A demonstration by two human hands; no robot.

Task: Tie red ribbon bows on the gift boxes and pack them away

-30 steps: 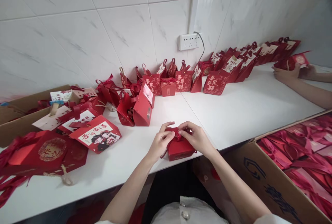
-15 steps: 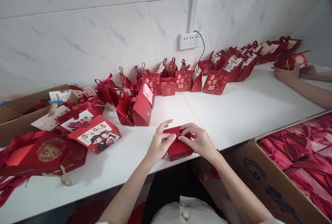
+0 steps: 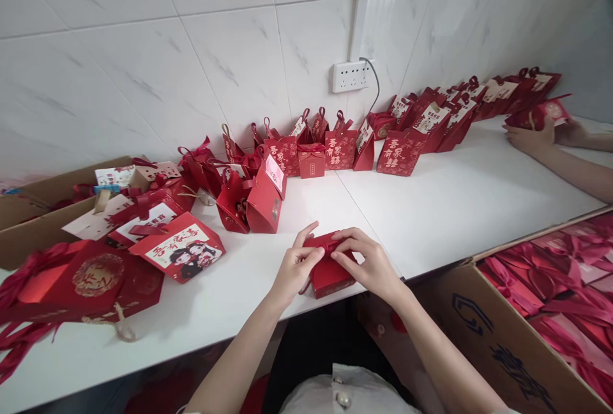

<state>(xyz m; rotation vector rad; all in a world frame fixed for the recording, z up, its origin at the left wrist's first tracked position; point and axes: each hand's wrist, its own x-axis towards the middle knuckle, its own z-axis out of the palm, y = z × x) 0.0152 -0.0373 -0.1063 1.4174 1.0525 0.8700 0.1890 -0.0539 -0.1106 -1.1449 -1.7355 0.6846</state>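
A small red gift box (image 3: 328,276) with a red ribbon on top stands near the front edge of the white table (image 3: 445,203). My left hand (image 3: 295,267) pinches the ribbon at the box's top from the left, index finger raised. From the right, my right hand (image 3: 366,261) lies over the box with its fingers pinched on the same ribbon. Both hands meet at the knot on the lid.
Several red gift boxes (image 3: 341,145) line the tiled wall. Flat red packs (image 3: 177,249) lie at the left beside a cardboard box (image 3: 43,222). A carton (image 3: 541,312) of red ribbons stands at the right. Another person's hands (image 3: 531,136) hold a red box far right.
My fingers have shifted on the ribbon: the right hand came down flatter over the lid, and the left index finger lifted. The box stayed in place.
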